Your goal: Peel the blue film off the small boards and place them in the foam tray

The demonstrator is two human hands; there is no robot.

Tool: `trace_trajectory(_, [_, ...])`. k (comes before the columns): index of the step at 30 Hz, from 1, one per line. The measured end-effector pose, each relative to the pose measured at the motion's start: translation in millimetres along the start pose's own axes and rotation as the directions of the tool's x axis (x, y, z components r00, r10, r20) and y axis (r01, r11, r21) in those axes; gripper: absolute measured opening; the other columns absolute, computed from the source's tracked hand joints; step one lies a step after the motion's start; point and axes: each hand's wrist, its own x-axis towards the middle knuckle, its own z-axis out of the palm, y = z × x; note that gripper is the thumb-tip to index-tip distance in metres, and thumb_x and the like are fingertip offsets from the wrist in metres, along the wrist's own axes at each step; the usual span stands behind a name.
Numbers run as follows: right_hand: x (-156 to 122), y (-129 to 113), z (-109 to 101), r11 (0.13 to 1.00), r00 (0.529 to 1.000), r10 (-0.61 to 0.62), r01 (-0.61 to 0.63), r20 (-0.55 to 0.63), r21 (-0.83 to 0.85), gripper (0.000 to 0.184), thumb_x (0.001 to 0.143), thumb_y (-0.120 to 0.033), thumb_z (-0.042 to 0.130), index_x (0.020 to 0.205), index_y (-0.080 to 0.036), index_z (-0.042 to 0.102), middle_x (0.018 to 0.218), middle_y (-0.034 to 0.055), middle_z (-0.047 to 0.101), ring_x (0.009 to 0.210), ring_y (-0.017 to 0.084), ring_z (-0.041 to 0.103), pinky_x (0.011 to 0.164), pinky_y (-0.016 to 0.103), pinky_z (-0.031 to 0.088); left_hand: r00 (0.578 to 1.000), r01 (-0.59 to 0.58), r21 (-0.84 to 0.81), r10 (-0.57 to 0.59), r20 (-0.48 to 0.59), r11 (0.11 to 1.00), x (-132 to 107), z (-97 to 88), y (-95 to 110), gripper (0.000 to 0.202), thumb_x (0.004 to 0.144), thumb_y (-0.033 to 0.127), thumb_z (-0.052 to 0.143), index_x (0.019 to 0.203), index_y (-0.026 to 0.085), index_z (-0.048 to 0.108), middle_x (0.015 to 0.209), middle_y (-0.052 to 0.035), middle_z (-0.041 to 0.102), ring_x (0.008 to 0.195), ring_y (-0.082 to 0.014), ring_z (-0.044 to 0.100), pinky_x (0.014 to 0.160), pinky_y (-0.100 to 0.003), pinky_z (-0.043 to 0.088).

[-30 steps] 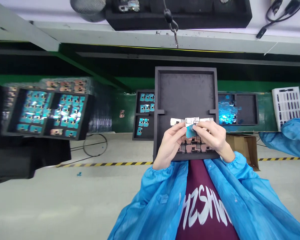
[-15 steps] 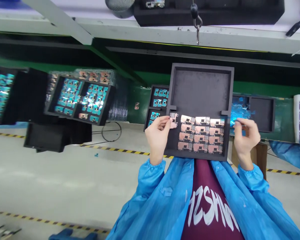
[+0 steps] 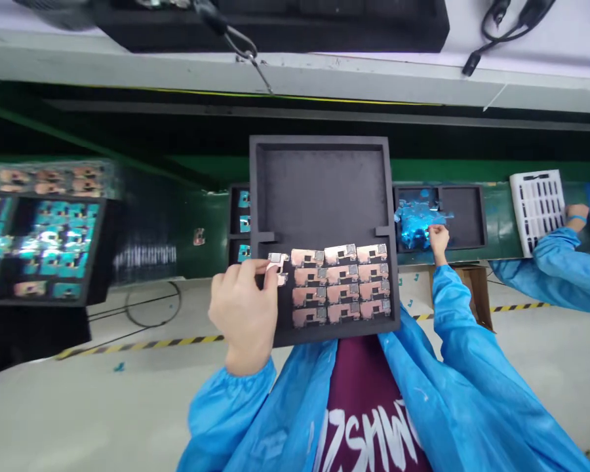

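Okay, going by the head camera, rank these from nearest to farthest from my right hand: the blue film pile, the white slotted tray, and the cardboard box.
1. blue film pile: touching the right hand, just to its left.
2. cardboard box: below the hand, by the sleeve.
3. white slotted tray: far right, near another person's hand.

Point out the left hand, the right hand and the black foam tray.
left hand (image 3: 243, 308): head view, on the back of the hand.
right hand (image 3: 438, 236): head view, on the knuckles.
black foam tray (image 3: 319, 196): head view, on the bare floor of its upper compartment.
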Motion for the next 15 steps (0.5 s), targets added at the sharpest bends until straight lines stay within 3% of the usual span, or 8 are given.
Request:
trace_trajectory(4, [1,13,32,0.983,0.983,0.181,-0.180,-0.017,0.013,0.045,0.107,-0.045,0.070,0.074,-0.017,0.058,0.066,-0.0101,0.054,0.052,0.006,0.046,0.058,0.022,0.046,0.997,0.079,-0.033,-0.079,-0.007,0.996,-4,2.0,11,0.012,0.099,0.029,0.070,0.095,0.022,0.078,0.118,-0.0138,0.068,0.105,-0.0326,0.067,0.080,-0.040,0.049])
trace_trajectory(7, [8,17,47,0.961,0.961,0.275,-0.274,-0.038,0.045,0.044,0.101,-0.041,0.076,0.073,-0.021,0.050,0.073,-0.0065,0.053,0.065,0.011,0.053,0.069,0.028,0.053,0.996,0.083,-0.249,-0.091,-0.019,0.965,2,-0.3,-1,0.012,0.098,0.028,0.070,0.096,0.021,0.079,0.108,-0.0087,0.068,0.089,-0.0228,0.067,0.082,-0.035,0.052])
trace_trajectory(9, [14,18,51,0.948,0.946,0.317,-0.313,-0.064,0.062,0.048,0.090,-0.038,0.082,0.070,-0.028,0.039,0.078,-0.0026,0.053,0.075,0.019,0.057,0.075,0.039,0.055,0.987,0.101,-0.375,-0.139,-0.076,0.921,12,-4.4,-29,0.015,0.100,0.032,0.069,0.097,0.021,0.079,0.101,-0.0059,0.070,0.085,-0.0194,0.067,0.082,-0.032,0.053])
trace_trajectory(11, [16,17,49,0.941,0.937,0.337,-0.331,-0.094,0.079,0.050,0.082,-0.038,0.081,0.072,-0.035,0.033,0.082,0.0024,0.055,0.085,0.029,0.061,0.081,0.050,0.055,0.957,0.201,-0.406,-0.268,-0.116,0.892,24,-4.8,-69,0.020,0.103,0.035,0.065,0.100,0.020,0.078,0.103,-0.0064,0.074,0.091,-0.0194,0.069,0.084,-0.029,0.053])
trace_trajectory(13, [11,18,41,0.937,0.931,0.349,-0.349,-0.108,0.021,0.043,0.079,-0.039,0.076,0.075,-0.037,0.033,0.084,0.0068,0.058,0.093,0.038,0.066,0.088,0.058,0.054,0.911,0.371,-0.345,-0.410,-0.042,0.862,39,5.4,-111,0.023,0.106,0.031,0.058,0.107,0.017,0.076,0.110,-0.0091,0.078,0.099,-0.0201,0.070,0.089,-0.028,0.052])
trace_trajectory(15, [-1,20,27,0.927,0.929,0.356,-0.365,-0.104,-0.082,0.032,0.078,-0.040,0.070,0.078,-0.037,0.037,0.083,0.0099,0.061,0.097,0.045,0.070,0.094,0.064,0.055,0.861,0.506,-0.255,-0.498,0.100,0.824,56,27.7,-145,0.020,0.104,0.021,0.057,0.107,0.014,0.075,0.109,-0.0118,0.080,0.100,-0.0211,0.070,0.091,-0.029,0.051])
